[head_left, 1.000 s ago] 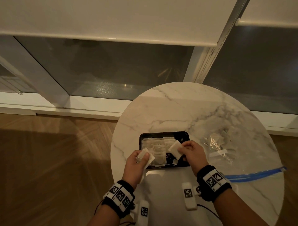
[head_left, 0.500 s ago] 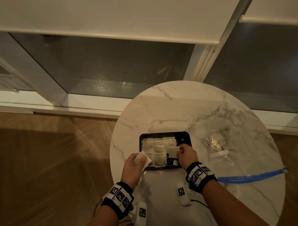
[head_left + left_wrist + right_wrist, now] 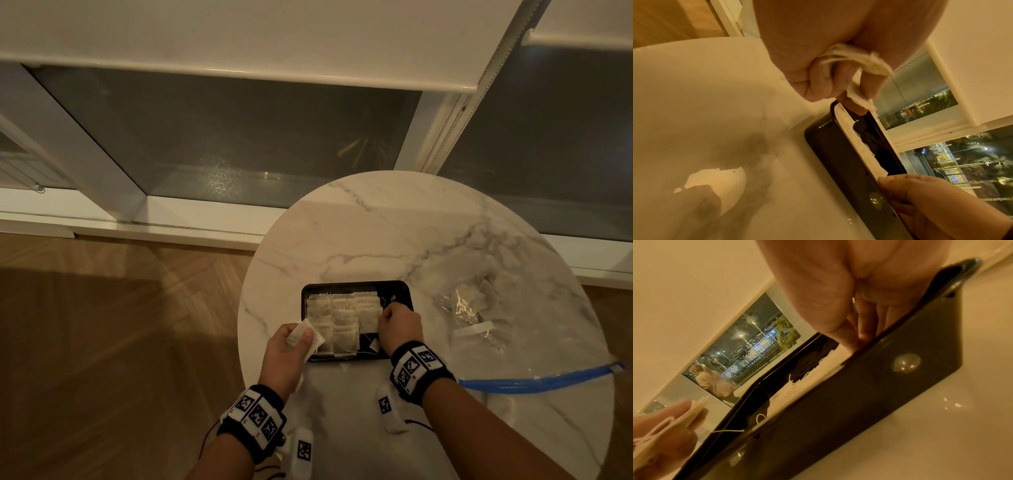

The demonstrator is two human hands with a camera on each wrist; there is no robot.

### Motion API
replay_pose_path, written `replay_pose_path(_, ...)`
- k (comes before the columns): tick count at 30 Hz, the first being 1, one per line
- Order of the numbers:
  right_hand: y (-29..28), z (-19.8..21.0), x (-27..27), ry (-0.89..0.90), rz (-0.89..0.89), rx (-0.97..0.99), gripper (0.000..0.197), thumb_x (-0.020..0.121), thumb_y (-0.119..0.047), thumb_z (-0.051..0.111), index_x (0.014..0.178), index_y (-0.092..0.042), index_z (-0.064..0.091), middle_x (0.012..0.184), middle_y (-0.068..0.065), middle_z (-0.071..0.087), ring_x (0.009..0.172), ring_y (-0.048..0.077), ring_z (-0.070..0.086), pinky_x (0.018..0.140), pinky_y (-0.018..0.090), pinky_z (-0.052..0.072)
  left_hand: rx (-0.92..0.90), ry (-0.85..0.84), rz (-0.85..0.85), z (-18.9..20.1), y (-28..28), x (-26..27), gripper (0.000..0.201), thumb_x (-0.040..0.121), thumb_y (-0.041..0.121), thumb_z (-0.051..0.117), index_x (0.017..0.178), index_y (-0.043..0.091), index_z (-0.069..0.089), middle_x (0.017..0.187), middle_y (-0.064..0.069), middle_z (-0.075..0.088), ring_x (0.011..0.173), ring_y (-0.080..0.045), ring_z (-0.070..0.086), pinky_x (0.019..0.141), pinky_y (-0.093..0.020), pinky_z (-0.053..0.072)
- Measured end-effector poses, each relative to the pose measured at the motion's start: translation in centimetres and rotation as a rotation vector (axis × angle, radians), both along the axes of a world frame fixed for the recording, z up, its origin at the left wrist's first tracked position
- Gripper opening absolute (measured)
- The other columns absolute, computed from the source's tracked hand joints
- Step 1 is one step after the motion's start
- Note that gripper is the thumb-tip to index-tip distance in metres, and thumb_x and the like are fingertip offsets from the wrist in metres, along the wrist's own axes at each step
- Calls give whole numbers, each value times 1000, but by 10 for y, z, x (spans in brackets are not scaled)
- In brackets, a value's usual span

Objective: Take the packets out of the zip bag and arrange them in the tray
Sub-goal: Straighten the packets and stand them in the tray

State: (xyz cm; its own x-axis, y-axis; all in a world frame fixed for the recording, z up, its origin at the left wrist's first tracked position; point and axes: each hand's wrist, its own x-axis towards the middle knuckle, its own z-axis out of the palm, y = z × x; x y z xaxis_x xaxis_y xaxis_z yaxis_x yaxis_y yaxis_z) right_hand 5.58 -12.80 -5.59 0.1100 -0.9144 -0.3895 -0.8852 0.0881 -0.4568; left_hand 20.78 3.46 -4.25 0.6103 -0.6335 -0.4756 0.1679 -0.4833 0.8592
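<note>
A black tray (image 3: 356, 283) sits on the round marble table, with white packets (image 3: 337, 318) laid in three columns inside it. My left hand (image 3: 301, 337) hovers at the tray's near left corner and grips a small stack of packets (image 3: 855, 60) between thumb and fingers. My right hand (image 3: 385, 313) reaches into the tray's right side and pinches a packet (image 3: 368, 320) lying on the right column. In the right wrist view, its fingertips (image 3: 855, 335) press down just behind the tray wall (image 3: 859, 394). The clear zip bag (image 3: 479, 308) lies to the right, with more packets inside.
The bag's blue zip strip (image 3: 534, 378) runs across the table's near right part. The table (image 3: 359, 233) has a curved edge just left of my left hand, with wood floor below. A window and its white sill stand behind the table.
My right hand has carried its packet forward and down onto the tray's right column. The left hand has stayed at the tray's near left corner, holding its stack.
</note>
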Motion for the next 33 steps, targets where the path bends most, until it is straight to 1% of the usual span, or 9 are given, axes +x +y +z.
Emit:
replay_pose_path(4, 0, -2, 0, 22, 13, 22, 17, 93, -17, 54, 84, -9, 67, 83, 11, 64, 81, 28, 63, 67, 27, 48, -9, 19, -1, 0, 0, 0, 16, 95, 24, 63, 106, 13, 64, 98, -3, 71, 90, -16, 67, 77, -25, 52)
replay_pose_path(9, -2, -4, 2, 11, 23, 19, 18, 92, -16, 54, 79, -11, 66, 82, 11, 67, 78, 26, 63, 67, 28, 51, -2, 18, 2, 0, 0, 1, 15, 95, 25, 64, 105, 14, 65, 97, -2, 72, 87, -13, 67, 74, -22, 51)
replay_pose_path(13, -4, -4, 4, 11, 12, 34, 18, 91, -16, 56, 76, -12, 64, 82, 10, 67, 79, 25, 63, 67, 27, 51, -5, 13, -3, 0, 0, 1, 14, 95, 25, 63, 104, 14, 64, 96, -1, 71, 87, -14, 67, 74, -22, 51)
replay_pose_path(18, -7, -7, 4, 18, -8, 65, 15, 89, -15, 56, 80, -8, 66, 84, 12, 68, 81, 26, 64, 65, 25, 48, -13, 12, -4, 3, -1, 1, 13, 96, 23, 63, 105, 14, 64, 96, 0, 71, 85, -12, 66, 69, -16, 49)
replay_pose_path(23, -8, -10, 5, -7, -44, 96, 28, 88, -31, 62, 83, -4, 66, 80, 11, 67, 70, 23, 62, 59, 23, 44, -16, 6, -8, 4, -1, 0, 12, 96, 24, 63, 104, 15, 64, 96, -1, 71, 84, -9, 65, 70, -18, 49)
replay_pose_path(26, -10, -12, 7, -8, -44, 100, 37, 88, -38, 62, 71, -6, 63, 68, 7, 64, 56, 17, 55, 48, 20, 38, -18, 5, -11, 3, 1, -1, 13, 96, 24, 63, 103, 14, 64, 95, -1, 71, 84, -11, 66, 70, -19, 49)
replay_pose_path(27, -10, -13, 8, -8, -45, 104, 38, 88, -39, 62, 68, -7, 62, 66, 6, 63, 55, 16, 55, 48, 20, 38, -17, 4, -12, 2, 1, -1, 13, 96, 24, 63, 103, 14, 64, 95, -1, 71, 85, -13, 66, 71, -20, 49)
replay_pose_path(30, -11, -13, 9, -5, -35, 122, 37, 87, -39, 64, 70, -6, 65, 70, 8, 66, 63, 20, 61, 58, 23, 49, -10, 19, 1, 1, 1, -1, 14, 95, 25, 63, 104, 14, 64, 97, -3, 71, 87, -14, 66, 72, -22, 49)
replay_pose_path(33, -12, -12, 9, -10, -21, 130, 29, 88, -33, 64, 81, -6, 70, 81, 8, 69, 77, 22, 66, 69, 26, 54, 0, 18, 5, 0, 1, 0, 15, 95, 27, 64, 105, 15, 65, 98, -2, 71, 88, -13, 66, 71, -21, 48)
